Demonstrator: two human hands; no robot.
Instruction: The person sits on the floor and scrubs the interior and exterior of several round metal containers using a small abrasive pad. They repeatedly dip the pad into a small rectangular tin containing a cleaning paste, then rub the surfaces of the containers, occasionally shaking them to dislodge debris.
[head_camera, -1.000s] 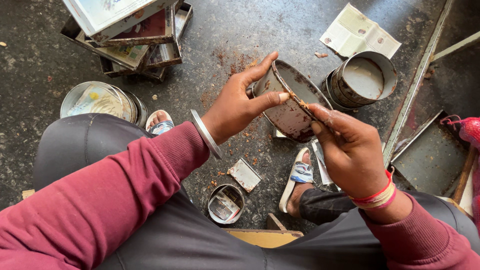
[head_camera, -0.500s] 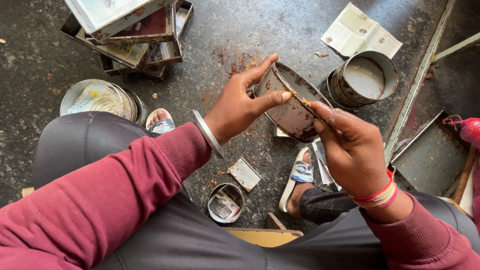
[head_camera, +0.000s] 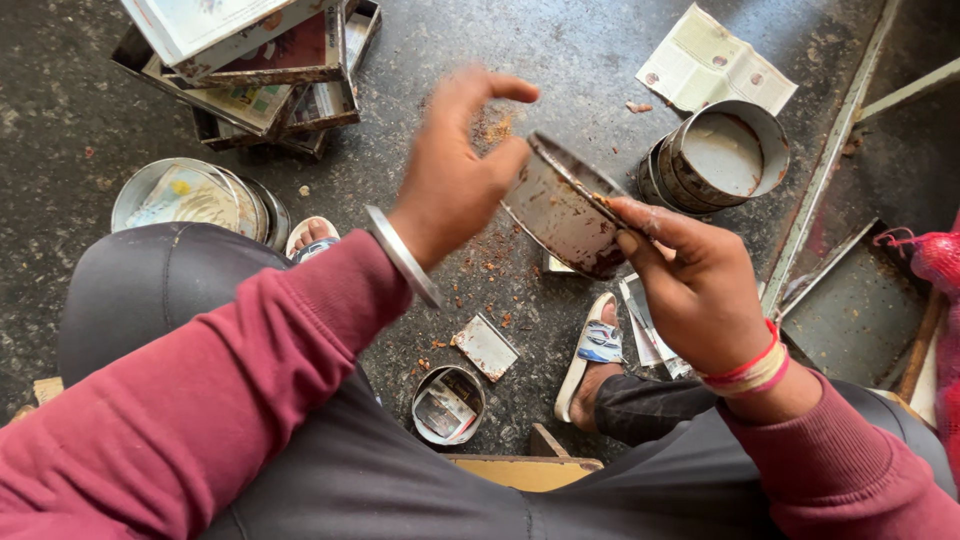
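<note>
Round tin (head_camera: 565, 215) base hidden beneath right hand (head_camera: 700, 290)

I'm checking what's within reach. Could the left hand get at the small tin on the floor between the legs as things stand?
Probably yes. The left hand looks free, its fingers spread beside the round tin that the right hand holds, and nothing covers the small tin below it.

I see dark, gritty concrete floor (head_camera: 600, 60) w/ rust-coloured crumbs scattered mid-scene. Far left: stack of rusty rectangular trays (head_camera: 250, 80) lined w/ paper. Left: round tins (head_camera: 190, 195) w/ paper inside. Far right: folded paper sheet (head_camera: 715, 65), nested round tins (head_camera: 715, 155) just near of it. Right: metal strip (head_camera: 835, 150) running diagonally, flat metal tray (head_camera: 850, 310) beside it. Daylight, soft shadows.
</note>
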